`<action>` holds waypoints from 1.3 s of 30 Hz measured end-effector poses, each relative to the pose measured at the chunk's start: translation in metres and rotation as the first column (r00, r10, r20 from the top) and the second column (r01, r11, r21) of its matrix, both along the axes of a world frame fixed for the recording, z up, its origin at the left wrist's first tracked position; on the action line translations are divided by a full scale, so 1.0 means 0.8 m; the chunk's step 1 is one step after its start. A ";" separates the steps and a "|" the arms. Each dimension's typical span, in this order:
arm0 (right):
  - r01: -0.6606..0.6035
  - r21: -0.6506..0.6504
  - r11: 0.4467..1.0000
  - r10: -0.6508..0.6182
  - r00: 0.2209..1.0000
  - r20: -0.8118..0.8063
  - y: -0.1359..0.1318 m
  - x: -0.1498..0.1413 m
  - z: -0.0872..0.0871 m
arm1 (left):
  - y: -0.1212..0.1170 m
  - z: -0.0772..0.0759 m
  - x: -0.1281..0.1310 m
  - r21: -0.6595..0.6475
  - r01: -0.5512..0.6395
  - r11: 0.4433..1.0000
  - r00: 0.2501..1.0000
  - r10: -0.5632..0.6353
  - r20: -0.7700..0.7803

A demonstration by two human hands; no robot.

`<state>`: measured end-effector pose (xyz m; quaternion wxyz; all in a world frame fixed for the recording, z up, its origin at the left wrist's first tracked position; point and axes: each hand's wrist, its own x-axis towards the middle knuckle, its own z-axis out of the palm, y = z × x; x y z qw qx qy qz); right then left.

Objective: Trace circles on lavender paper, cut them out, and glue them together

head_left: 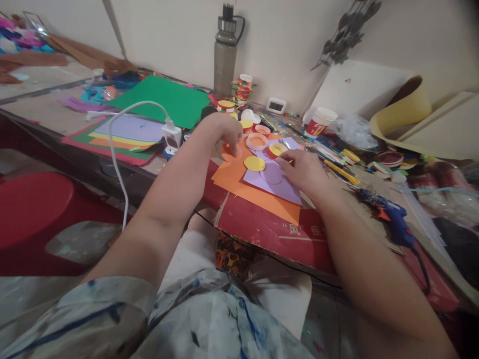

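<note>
My left hand [229, 132] is bent downward with its fingers pinched at an orange paper disc [228, 152], just above the orange sheets [239, 175]. Fingers and thumb of my right hand [303, 168] close on the edge of a short red paper-cup ring [277, 151] with yellow inside. Between the hands a yellow paper disc [255, 163] lies partly over a purple sheet [288, 191]. On that sheet is a purple disc or drawn circle [272, 174]; I cannot tell which. Behind are a pale ring with an orange inside [257, 141] and other cut cup rings.
A grey water bottle [224, 62] and stacked cup rings [244, 89] stand by the wall. At right lie a yellow-handled cutter [341, 172], a blue glue gun [391, 217] and a paper cup [321, 122]. A white charger cable [112, 144] loops at left near coloured sheets [130, 130].
</note>
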<state>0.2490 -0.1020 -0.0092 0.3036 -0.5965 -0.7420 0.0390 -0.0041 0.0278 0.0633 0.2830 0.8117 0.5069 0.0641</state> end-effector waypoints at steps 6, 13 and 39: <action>0.017 0.071 0.997 -0.001 0.975 -0.220 -0.001 0.001 0.012 | -0.040 0.018 0.029 0.066 0.075 0.995 0.892 -0.096 0.442; -0.020 0.076 0.997 0.038 0.967 -0.251 -0.008 -0.006 0.025 | -0.064 -0.005 0.080 0.116 0.253 0.961 0.774 -0.272 0.572; 0.002 -0.047 0.999 -0.042 0.470 -0.882 0.013 0.001 0.024 | -0.019 -0.057 0.101 0.653 0.213 0.727 0.598 -0.626 0.501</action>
